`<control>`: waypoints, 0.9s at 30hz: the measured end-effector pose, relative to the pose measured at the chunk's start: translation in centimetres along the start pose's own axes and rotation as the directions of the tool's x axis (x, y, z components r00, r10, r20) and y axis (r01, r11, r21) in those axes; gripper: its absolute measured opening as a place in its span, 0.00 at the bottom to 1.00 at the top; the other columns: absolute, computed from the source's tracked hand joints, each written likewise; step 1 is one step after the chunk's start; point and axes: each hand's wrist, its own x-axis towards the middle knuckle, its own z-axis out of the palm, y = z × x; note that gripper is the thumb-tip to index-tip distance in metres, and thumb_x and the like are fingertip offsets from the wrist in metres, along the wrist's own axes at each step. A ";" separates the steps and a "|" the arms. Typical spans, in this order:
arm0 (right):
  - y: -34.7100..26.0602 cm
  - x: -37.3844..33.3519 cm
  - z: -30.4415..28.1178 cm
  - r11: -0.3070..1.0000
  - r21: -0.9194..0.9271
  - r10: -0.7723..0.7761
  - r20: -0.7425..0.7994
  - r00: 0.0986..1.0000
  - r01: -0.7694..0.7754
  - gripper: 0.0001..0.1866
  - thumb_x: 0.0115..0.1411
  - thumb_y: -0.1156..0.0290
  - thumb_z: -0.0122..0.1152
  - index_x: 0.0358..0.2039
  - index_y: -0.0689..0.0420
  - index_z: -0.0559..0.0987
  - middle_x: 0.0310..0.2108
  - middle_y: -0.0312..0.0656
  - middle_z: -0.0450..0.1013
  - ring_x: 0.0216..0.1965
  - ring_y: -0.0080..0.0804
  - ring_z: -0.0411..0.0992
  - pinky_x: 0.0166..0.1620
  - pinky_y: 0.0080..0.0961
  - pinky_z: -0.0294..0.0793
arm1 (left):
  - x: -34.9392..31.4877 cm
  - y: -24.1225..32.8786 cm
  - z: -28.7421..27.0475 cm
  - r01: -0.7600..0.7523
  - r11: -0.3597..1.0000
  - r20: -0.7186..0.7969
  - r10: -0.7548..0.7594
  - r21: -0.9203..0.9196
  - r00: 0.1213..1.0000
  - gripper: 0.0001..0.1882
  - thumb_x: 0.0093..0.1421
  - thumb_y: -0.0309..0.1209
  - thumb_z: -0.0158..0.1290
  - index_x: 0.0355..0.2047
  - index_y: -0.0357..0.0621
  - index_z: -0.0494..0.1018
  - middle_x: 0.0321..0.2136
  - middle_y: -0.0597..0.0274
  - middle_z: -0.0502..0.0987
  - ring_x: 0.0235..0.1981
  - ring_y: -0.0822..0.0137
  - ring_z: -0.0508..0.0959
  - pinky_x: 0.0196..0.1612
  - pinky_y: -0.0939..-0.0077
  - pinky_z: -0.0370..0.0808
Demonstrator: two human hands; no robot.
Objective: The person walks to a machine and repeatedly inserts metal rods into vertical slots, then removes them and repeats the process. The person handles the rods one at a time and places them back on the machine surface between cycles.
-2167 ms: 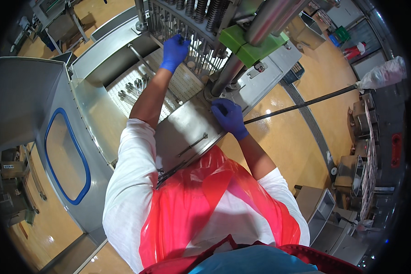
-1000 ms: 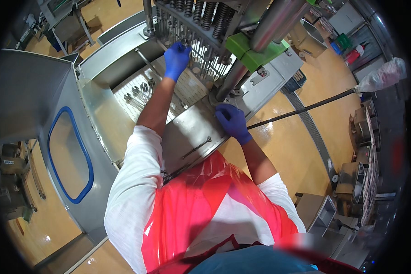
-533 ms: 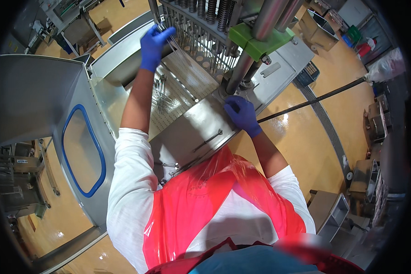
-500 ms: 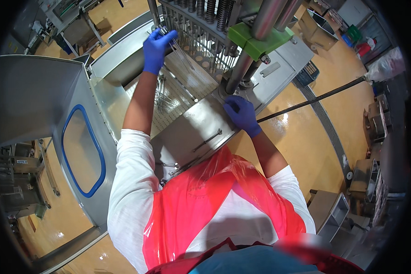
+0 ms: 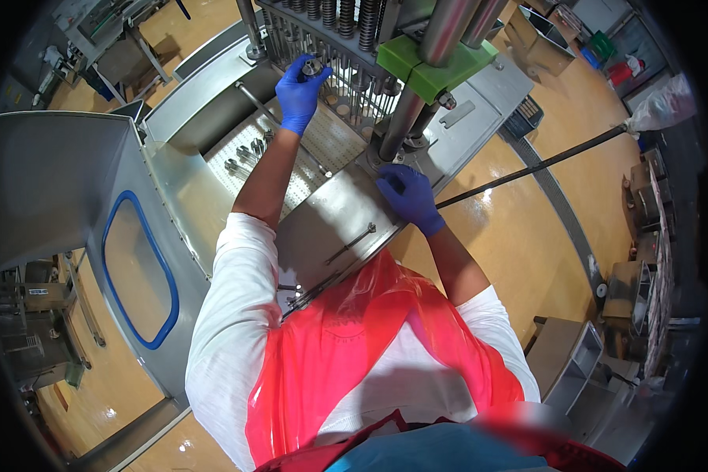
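My left hand (image 5: 299, 98), in a blue glove, is closed around the round metal head of a needle cluster (image 5: 311, 68), close to the machine's upright needles (image 5: 350, 79). Any needles below that head are hard to make out. Several more needle clusters (image 5: 248, 153) lie beside my left forearm on the perforated metal plate (image 5: 338, 141). My right hand (image 5: 411, 195), also blue-gloved, rests loosely curled at the metal cover's edge near the column's foot. A gap shows between its thumb and fingers, with nothing visible in it.
Coil springs (image 5: 346, 20) line the bank above the needles. A green clamp block (image 5: 436, 67) grips thick steel columns. A metal rod (image 5: 279, 126) crosses above the plate. One slim metal part (image 5: 351, 242) lies on the front cover (image 5: 322, 216). A blue-rimmed opening (image 5: 173, 291) is at the left.
My left hand has moved right, nearer the upright needles, and turned so the cluster's head shows on top. My right hand stays by the column. The view has shifted slightly.
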 end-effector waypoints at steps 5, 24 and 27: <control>-0.1 -0.1 -0.2 1.000 0.019 -0.005 -0.004 1.000 0.005 0.16 0.58 0.63 0.69 0.45 0.55 0.81 0.32 0.41 0.79 0.29 0.31 0.78 0.37 0.27 0.78 | -0.1 0.0 0.5 0.046 0.999 -0.021 -0.046 0.002 0.999 0.22 0.50 0.25 0.72 0.45 0.39 0.79 0.32 0.66 0.83 0.31 0.79 0.78 0.36 0.81 0.77; -0.7 0.5 -0.2 1.000 -0.022 0.011 0.020 1.000 -0.011 0.17 0.58 0.62 0.68 0.46 0.55 0.81 0.35 0.43 0.80 0.32 0.35 0.78 0.39 0.28 0.78 | 1.0 1.0 0.2 0.036 0.845 0.173 -0.151 0.533 0.973 0.25 0.53 0.44 0.69 0.42 0.36 0.81 0.28 0.58 0.83 0.28 0.70 0.80 0.36 0.72 0.77; -0.7 0.4 0.1 1.000 -0.027 0.005 0.023 1.000 -0.004 0.17 0.58 0.63 0.68 0.45 0.55 0.81 0.36 0.44 0.80 0.32 0.36 0.79 0.39 0.29 0.78 | 1.2 0.2 -0.1 0.067 0.838 0.134 -0.164 0.542 0.977 0.25 0.53 0.45 0.69 0.41 0.36 0.81 0.27 0.56 0.83 0.27 0.68 0.80 0.35 0.72 0.78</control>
